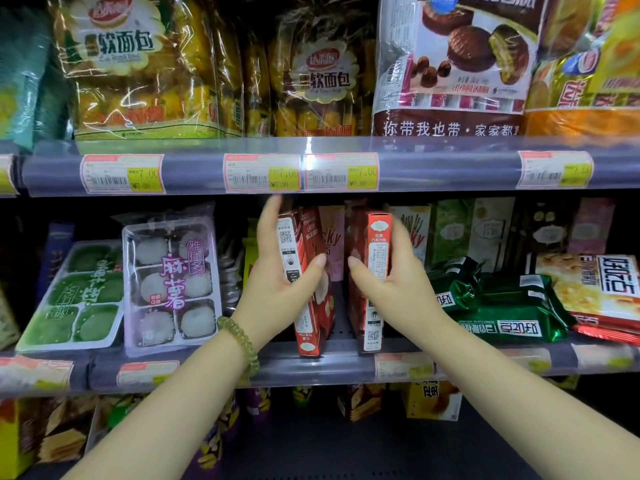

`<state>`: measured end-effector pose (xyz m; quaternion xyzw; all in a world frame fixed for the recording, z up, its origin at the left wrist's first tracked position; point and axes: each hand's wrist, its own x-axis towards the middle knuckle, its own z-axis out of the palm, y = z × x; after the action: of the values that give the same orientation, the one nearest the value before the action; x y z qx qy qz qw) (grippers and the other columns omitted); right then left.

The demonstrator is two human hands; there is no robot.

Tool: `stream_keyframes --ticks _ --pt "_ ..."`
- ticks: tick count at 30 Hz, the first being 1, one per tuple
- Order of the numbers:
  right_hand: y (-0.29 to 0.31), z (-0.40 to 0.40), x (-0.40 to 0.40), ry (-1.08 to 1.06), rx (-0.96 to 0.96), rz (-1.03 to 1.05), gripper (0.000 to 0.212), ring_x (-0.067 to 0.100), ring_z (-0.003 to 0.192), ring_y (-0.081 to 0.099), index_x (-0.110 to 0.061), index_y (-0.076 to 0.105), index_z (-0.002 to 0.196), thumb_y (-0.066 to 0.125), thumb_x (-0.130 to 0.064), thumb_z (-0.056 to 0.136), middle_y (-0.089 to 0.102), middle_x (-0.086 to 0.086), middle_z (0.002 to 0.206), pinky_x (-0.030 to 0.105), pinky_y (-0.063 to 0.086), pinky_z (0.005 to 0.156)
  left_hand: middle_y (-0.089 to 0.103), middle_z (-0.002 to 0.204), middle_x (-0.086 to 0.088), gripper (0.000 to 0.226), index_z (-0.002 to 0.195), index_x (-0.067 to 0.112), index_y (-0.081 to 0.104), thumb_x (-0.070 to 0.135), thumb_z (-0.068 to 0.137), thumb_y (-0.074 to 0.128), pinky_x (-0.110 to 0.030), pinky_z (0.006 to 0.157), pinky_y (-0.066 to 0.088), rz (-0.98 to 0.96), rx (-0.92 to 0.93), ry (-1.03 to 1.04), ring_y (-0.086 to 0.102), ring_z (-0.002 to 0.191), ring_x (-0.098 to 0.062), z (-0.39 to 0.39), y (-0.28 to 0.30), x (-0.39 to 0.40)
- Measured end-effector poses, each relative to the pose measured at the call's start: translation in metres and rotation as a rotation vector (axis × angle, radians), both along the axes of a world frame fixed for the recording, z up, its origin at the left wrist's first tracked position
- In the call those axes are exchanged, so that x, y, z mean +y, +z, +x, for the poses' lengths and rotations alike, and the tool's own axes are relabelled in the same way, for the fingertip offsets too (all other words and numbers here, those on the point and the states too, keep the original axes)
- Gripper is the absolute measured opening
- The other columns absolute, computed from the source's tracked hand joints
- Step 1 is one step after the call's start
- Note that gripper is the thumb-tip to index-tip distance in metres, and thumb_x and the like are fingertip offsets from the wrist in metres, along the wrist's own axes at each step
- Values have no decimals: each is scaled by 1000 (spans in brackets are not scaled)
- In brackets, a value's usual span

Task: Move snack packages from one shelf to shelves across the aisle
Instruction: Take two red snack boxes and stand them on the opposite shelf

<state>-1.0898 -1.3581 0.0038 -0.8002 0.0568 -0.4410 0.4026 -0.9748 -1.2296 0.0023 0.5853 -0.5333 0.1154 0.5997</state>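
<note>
Head view: left hand clasped round an upright red box, thumb across its front, fingers behind. Right hand likewise wrapped round a second red box. Both boxes on end at the middle shelf lip, narrow sides outward, probably for a one-handed grip each. Mochi tray alongside, untouched.

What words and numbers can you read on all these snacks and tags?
"软面包": yellow bread bag and brown bread bag.
"你带我也带": chocolate pie bag.
"7.00": yellow price tags on the upper shelf rail.
"麻薯": white mochi tray.
Small print on the red boxes in both hands is too small to read.
</note>
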Motion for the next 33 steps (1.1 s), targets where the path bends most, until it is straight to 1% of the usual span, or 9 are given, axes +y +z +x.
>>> stream_keyframes --ticks 2,4,7,9,12,15,24,30,33 --pt "2 -1 -5 -20 22 63 45 -13 84 60 -20 42 127 64 -22 88 61 -18 94 7 45 72 38 132 28 79 135 47 5 20 87 62 -4 94 38 3 68 8 47 115 17 4 -1 -1" --pt "3 -3 -14 8 29 133 22 -1 87 65 -29 53 107 61 -19 90 67 -10 95 24 54 82 49 122 17 70 136 37 15 17 89 62 0 85 40 18 125 38 52 102 20 10 -1 -3" --pt "4 -5 -24 47 21 256 17 20 89 71 -29 63 94 57 -13 92 72 0 95 43 57 83 53 124 3 58 128 54 34 33 83 66 -24 99 44 5 186 72 55 112 2 21 -3 -5" --pt "3 -6 -30 65 8 322 16 23 92 71 -24 65 100 58 -11 92 73 4 100 42 58 83 54 124 0 49 113 64 41 34 83 67 -35 100 47 8 227 71 57 114 -10 26 -4 -7" --pt "1 -6 -37 119 -6 403 25 21 95 71 -12 60 116 60 -10 91 71 7 108 34 58 78 65 114 8 41 121 39 47 15 91 59 -27 87 55 -67 388 -63 67 99 -4 31 -7 -11" --pt "1 -6 -40 201 -39 558 29 23 92 71 -7 55 121 58 -11 92 71 12 109 35 58 76 66 118 3 44 132 25 45 9 93 56 -28 85 55 -125 467 -83 66 105 -11 36 -10 -15" --pt "4 6 -31 254 -72 586 35 26 99 69 -4 51 128 54 -9 94 68 16 115 37 57 83 66 110 1 42 127 21 42 -1 93 51 -22 71 55 -207 627 -203 68 91 -6 36 -6 -31" --pt "0 23 -22 287 -58 600 38 25 101 69 -9 47 133 52 -16 96 66 13 120 37 57 84 62 119 -1 46 137 20 36 3 95 48 -26 79 56 -169 662 -264 64 102 -13 29 -8 -45" --pt "-6 30 -18 290 -55 570 40 27 109 65 -9 44 135 52 -15 96 63 15 125 37 56 88 61 124 -6 43 133 20 38 26 93 51 -32 85 56 -107 665 -274 65 105 -17 21 -9 -47"
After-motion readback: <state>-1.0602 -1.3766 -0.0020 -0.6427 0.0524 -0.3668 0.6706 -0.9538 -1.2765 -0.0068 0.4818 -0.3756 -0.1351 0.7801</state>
